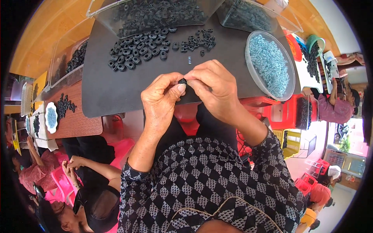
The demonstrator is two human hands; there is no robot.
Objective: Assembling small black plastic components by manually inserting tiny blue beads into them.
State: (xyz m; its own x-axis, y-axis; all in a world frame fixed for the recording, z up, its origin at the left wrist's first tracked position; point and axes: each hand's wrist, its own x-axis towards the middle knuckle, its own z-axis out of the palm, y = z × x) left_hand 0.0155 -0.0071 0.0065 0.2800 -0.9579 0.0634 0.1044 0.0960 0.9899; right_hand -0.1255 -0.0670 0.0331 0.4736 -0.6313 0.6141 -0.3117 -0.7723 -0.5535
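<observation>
Both hands meet above the near edge of the dark table. Between the thumb and fingers of my left hand (162, 91) is a small black plastic part (182, 81). The fingertips of my right hand (213, 87) are pinched against the same part; whether they also hold something smaller is hidden. Just beyond my hands lies a short row of tiny silvery-blue pieces (189, 60). A pile of black plastic parts (136, 50) spreads to the left, and a smaller cluster of black pieces (198, 40) lies to its right.
Clear bins of black parts (155, 17) and of small bluish pieces (248, 15) stand at the far edge. On the right sits a round tub (290, 73) of silvery-blue pieces. Another person (91, 186) works at a brown table (83, 112) on the left; red stools are around.
</observation>
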